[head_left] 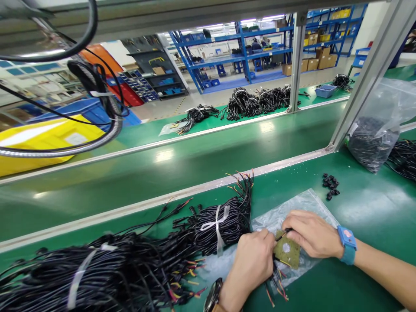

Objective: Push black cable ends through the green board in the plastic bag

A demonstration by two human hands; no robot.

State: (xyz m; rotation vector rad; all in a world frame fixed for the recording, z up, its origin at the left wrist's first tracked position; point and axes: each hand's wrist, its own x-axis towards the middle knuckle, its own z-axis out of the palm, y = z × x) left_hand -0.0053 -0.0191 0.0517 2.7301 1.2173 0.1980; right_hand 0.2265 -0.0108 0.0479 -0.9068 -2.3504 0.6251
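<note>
The left hand (255, 256) is closed around a black cable (280, 236); the right hand (313, 234) pinches its small black end (287, 230) between thumb and fingers. The cable is just above a yellow-green pad (290, 252) on a clear plastic bag (307, 203). Tied cable bundles (221, 223) lie left, loose black parts (330, 186) far right on the green surface (367, 234).

The green bench (364, 208) is carrying a large bundle (123, 264) of tied black cables at left, with a small bundle (208, 227) lying against it. A clear bag (310, 203) is spreading flat to their right, and black parts (330, 185) are sitting clustered beyond it. A filled bag (373, 141) is apparently resting farther right, just beside more cables (404, 158).
</note>
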